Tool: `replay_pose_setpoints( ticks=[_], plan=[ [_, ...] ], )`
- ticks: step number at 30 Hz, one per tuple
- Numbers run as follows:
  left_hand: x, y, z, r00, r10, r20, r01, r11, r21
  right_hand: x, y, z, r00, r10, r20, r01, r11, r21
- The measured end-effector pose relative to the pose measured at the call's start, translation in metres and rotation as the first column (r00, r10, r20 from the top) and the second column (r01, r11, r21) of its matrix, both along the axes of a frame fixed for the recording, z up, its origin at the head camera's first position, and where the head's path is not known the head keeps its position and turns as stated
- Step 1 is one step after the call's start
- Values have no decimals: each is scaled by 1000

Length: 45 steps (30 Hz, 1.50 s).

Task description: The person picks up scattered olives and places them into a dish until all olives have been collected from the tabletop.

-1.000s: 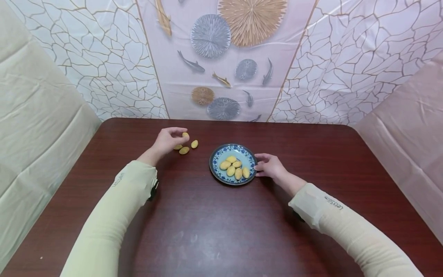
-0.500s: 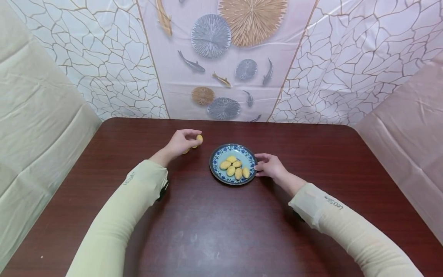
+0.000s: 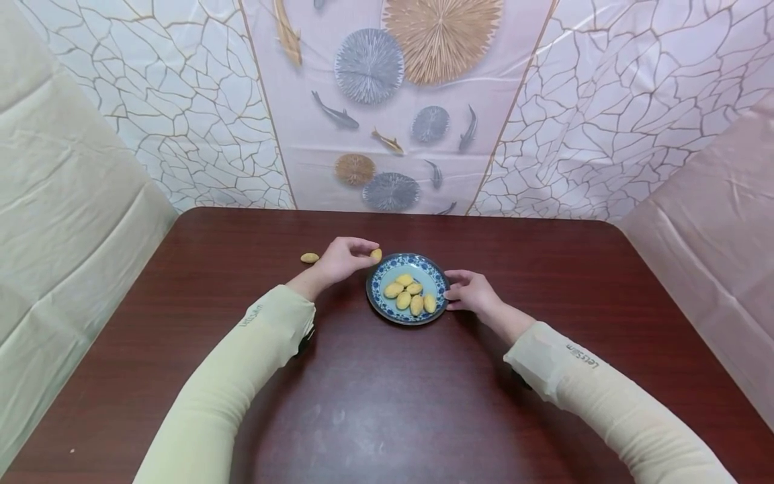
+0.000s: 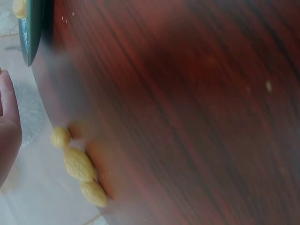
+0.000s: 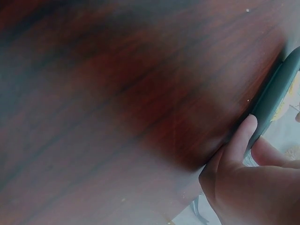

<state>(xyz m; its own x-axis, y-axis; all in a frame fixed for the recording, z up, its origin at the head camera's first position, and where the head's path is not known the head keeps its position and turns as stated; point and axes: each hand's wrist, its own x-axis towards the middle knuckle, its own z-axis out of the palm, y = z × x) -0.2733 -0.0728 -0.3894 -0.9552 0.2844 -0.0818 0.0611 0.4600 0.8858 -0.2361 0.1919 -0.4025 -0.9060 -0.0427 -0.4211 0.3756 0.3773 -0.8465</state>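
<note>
My left hand (image 3: 340, 261) pinches a small yellow oval piece (image 3: 376, 255) between thumb and fingertips, right at the left rim of a blue-and-white patterned plate (image 3: 376, 304). Several similar yellow ovals (image 3: 404, 300) lie together on the plate. My right hand (image 3: 474, 293) holds the plate's right rim; in the right wrist view the thumb (image 5: 243, 136) presses against its dark side. Loose yellow ovals lie on the table in the left wrist view, the middle one (image 4: 78, 164) showing a wrinkled skin. In the head view one loose oval (image 3: 310, 257) shows behind my left wrist; the others are hidden.
The dark red-brown wooden table (image 3: 387, 390) reaches back to a patterned wall cloth (image 3: 393, 114). Pale cloth hangs at the left side (image 3: 66, 222) and at the right side (image 3: 707, 195).
With the yellow oval pinched in it, my left hand has moved right from the loose pieces to the plate's rim. My right hand and the plate have stayed in place.
</note>
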Motion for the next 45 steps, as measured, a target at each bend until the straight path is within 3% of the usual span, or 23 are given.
replay_pose_setpoints(
  ticks=[8,20,27,35,40,45],
  plan=[
    [2,14,-3,997,-82,-11,80,990,-120,0,0,0,1000,5,-1,-5,1000,-10],
    [2,31,-10,978,-202,-46,189,959,-210,1,-1,0,1000,0,-1,0,1000,-14],
    [1,32,-11,977,-209,-40,195,955,-225,1,0,1,1000,10,-18,-10,999,-30],
    [0,33,-8,970,-240,-44,218,934,-282,2,0,1,1000,8,-3,-8,1000,-19],
    [0,29,-6,974,-217,-57,196,946,-259,2,0,1,1000,10,-7,-10,1000,-22],
    [-6,19,-2,983,-148,-105,124,970,-208,1,0,1,1000,12,-4,-12,1000,-23]
  ],
)
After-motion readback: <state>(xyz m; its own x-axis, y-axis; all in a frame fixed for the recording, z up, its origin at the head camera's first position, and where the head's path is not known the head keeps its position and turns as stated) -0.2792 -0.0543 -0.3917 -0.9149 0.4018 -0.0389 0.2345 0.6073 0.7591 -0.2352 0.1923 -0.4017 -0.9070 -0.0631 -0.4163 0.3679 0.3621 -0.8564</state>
